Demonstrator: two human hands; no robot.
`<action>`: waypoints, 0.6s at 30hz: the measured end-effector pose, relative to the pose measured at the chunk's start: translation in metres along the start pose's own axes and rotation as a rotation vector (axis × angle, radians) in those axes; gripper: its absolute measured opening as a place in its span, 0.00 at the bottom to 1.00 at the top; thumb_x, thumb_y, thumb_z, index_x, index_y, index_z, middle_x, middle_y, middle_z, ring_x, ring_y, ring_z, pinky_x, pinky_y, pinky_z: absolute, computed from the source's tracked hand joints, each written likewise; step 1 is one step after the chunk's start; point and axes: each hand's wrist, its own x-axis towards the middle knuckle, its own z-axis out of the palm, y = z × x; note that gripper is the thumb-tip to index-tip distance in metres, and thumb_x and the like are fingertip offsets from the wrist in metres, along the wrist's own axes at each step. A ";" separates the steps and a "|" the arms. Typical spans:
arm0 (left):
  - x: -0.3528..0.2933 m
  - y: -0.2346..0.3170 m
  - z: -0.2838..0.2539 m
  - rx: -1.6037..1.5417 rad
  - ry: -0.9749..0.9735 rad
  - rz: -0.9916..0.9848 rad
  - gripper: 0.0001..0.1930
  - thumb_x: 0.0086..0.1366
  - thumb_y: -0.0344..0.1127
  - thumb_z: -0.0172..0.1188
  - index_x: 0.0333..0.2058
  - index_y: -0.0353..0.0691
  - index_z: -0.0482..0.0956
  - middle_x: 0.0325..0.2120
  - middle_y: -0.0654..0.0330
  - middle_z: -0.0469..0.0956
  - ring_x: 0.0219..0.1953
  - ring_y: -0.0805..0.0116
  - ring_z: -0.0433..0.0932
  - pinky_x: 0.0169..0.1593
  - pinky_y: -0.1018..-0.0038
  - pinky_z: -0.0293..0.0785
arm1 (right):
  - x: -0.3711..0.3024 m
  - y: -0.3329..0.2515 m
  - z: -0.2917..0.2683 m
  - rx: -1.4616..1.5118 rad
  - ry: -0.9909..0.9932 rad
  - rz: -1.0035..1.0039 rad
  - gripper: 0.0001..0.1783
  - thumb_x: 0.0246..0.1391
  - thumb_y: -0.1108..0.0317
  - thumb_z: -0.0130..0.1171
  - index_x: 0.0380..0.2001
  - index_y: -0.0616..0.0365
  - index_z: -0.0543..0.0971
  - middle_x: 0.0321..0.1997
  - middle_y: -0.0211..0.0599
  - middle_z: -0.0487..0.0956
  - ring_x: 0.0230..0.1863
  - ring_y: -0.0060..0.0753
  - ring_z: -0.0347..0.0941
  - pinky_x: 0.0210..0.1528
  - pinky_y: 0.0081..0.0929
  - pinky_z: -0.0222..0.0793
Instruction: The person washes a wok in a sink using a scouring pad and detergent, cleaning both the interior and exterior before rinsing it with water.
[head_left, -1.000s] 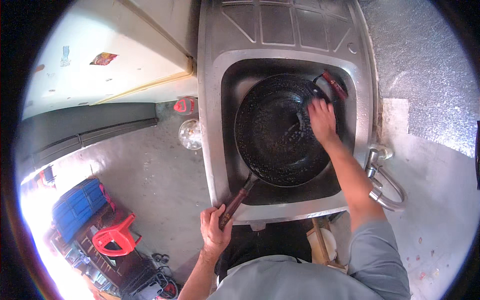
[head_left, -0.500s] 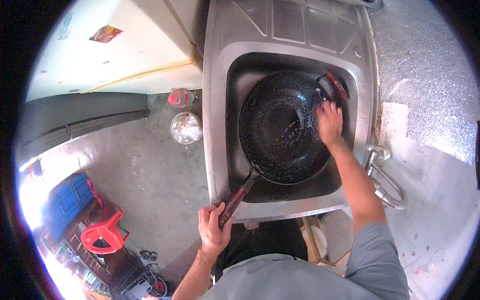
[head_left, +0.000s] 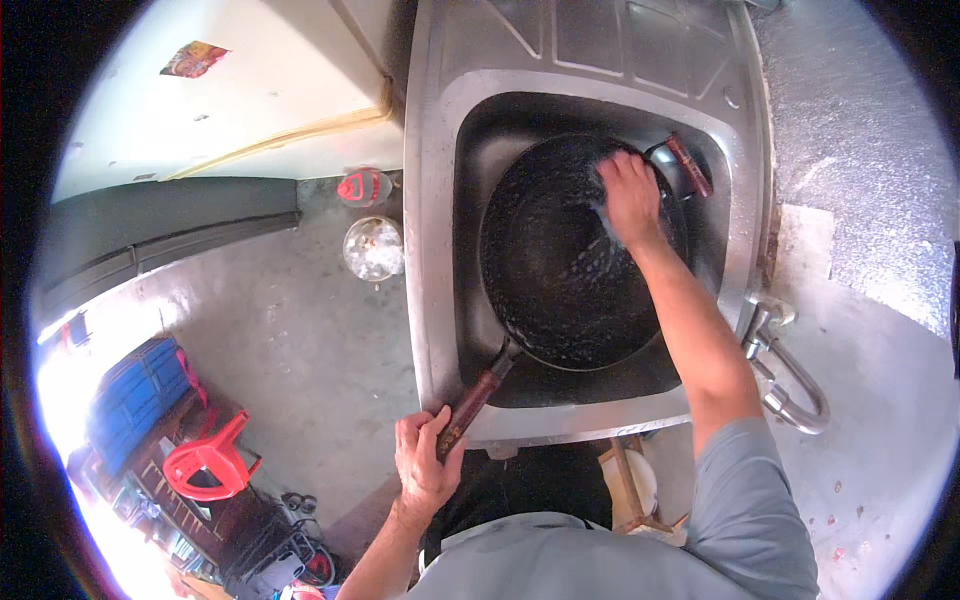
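Note:
A large black wok [head_left: 570, 265] with wet, foamy streaks sits in the steel sink basin [head_left: 470, 385]. Its long brown handle [head_left: 474, 402] sticks out over the near left rim, and my left hand [head_left: 427, 462] is wrapped round the end of it. Inside the wok, my right hand [head_left: 631, 205] presses its bent fingers against the far right wall. Whatever lies under those fingers is hidden; whitish suds show beside them. Just beyond my right hand is the wok's short brown helper handle [head_left: 689, 165], near the basin's right wall.
A curved steel tap [head_left: 795, 385] stands right of the sink. Ribbed drainboard [head_left: 590, 40] lies beyond the basin. On the floor to the left are a red-capped bottle [head_left: 364, 187] and a clear round container [head_left: 374, 249]. A red plastic chair [head_left: 207, 462] is farther left.
My right hand has slid up and to the left along the wok's inner wall, nearer the far rim. My left hand keeps its grip on the handle.

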 end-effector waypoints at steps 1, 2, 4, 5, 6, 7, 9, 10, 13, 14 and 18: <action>-0.001 -0.001 -0.001 0.010 -0.002 -0.011 0.27 0.48 0.27 0.71 0.50 0.37 0.77 0.40 0.50 0.72 0.42 0.49 0.73 0.47 0.58 0.72 | 0.011 -0.012 -0.004 0.017 -0.042 -0.005 0.14 0.53 0.70 0.52 0.44 0.56 0.78 0.50 0.41 0.76 0.56 0.44 0.70 0.56 0.40 0.67; -0.001 0.000 -0.002 0.018 0.008 -0.023 0.27 0.48 0.27 0.71 0.50 0.37 0.77 0.39 0.50 0.72 0.42 0.49 0.73 0.47 0.58 0.73 | 0.013 -0.019 -0.010 0.031 -0.090 -0.008 0.15 0.54 0.70 0.52 0.45 0.57 0.78 0.51 0.42 0.76 0.56 0.45 0.70 0.57 0.41 0.66; 0.002 0.006 -0.001 0.003 0.014 -0.009 0.27 0.48 0.27 0.71 0.50 0.37 0.78 0.39 0.50 0.72 0.42 0.49 0.73 0.47 0.58 0.73 | -0.037 0.022 0.025 0.038 -0.048 0.158 0.15 0.56 0.69 0.51 0.45 0.57 0.79 0.54 0.42 0.76 0.57 0.46 0.70 0.57 0.43 0.66; -0.001 0.002 -0.005 0.023 0.015 -0.024 0.27 0.48 0.26 0.71 0.50 0.37 0.77 0.40 0.49 0.72 0.42 0.49 0.73 0.47 0.58 0.73 | -0.064 0.013 0.018 -0.054 -0.063 0.078 0.15 0.58 0.68 0.50 0.46 0.56 0.79 0.55 0.42 0.76 0.56 0.47 0.70 0.56 0.45 0.65; -0.002 0.002 -0.005 0.028 0.015 -0.028 0.27 0.48 0.26 0.71 0.50 0.37 0.77 0.40 0.49 0.72 0.42 0.49 0.73 0.46 0.58 0.73 | -0.083 0.010 0.006 -0.010 -0.143 0.129 0.14 0.58 0.67 0.50 0.45 0.56 0.79 0.54 0.43 0.75 0.55 0.47 0.70 0.53 0.45 0.67; -0.003 0.003 -0.006 0.035 0.022 -0.033 0.27 0.48 0.26 0.71 0.50 0.37 0.77 0.40 0.49 0.72 0.42 0.49 0.73 0.46 0.58 0.73 | -0.085 0.005 -0.001 -0.020 -0.204 0.159 0.14 0.57 0.68 0.50 0.44 0.56 0.79 0.52 0.42 0.75 0.54 0.46 0.70 0.52 0.44 0.67; -0.001 0.003 -0.003 0.026 0.021 -0.012 0.27 0.48 0.26 0.71 0.50 0.37 0.77 0.40 0.49 0.73 0.42 0.49 0.73 0.46 0.58 0.73 | -0.068 0.006 -0.007 -0.032 -0.133 0.171 0.13 0.55 0.69 0.51 0.42 0.56 0.79 0.49 0.41 0.75 0.53 0.45 0.71 0.50 0.44 0.68; 0.001 0.004 -0.002 0.020 0.021 -0.002 0.27 0.48 0.26 0.71 0.50 0.37 0.77 0.40 0.49 0.73 0.42 0.49 0.73 0.46 0.58 0.73 | -0.044 0.011 0.000 -0.026 0.001 0.147 0.12 0.54 0.69 0.52 0.41 0.56 0.79 0.48 0.41 0.75 0.52 0.45 0.71 0.49 0.43 0.69; 0.002 0.002 0.000 0.011 0.017 0.015 0.27 0.48 0.26 0.71 0.49 0.36 0.77 0.40 0.50 0.73 0.42 0.49 0.73 0.46 0.58 0.73 | 0.012 -0.012 -0.005 0.055 0.062 0.009 0.11 0.53 0.70 0.53 0.40 0.58 0.78 0.46 0.41 0.75 0.52 0.46 0.71 0.51 0.43 0.70; 0.001 0.002 -0.001 0.020 0.017 0.002 0.27 0.48 0.26 0.71 0.49 0.36 0.77 0.39 0.50 0.73 0.42 0.49 0.73 0.46 0.58 0.73 | 0.011 -0.017 -0.007 0.034 0.020 0.022 0.12 0.53 0.71 0.53 0.41 0.58 0.78 0.47 0.41 0.76 0.52 0.46 0.71 0.51 0.43 0.70; -0.004 0.003 -0.008 0.034 0.020 -0.013 0.27 0.47 0.26 0.71 0.49 0.36 0.78 0.40 0.50 0.73 0.42 0.50 0.73 0.47 0.59 0.73 | -0.082 0.004 0.003 -0.029 -0.142 0.152 0.14 0.54 0.71 0.53 0.44 0.56 0.79 0.52 0.40 0.75 0.56 0.44 0.69 0.52 0.42 0.68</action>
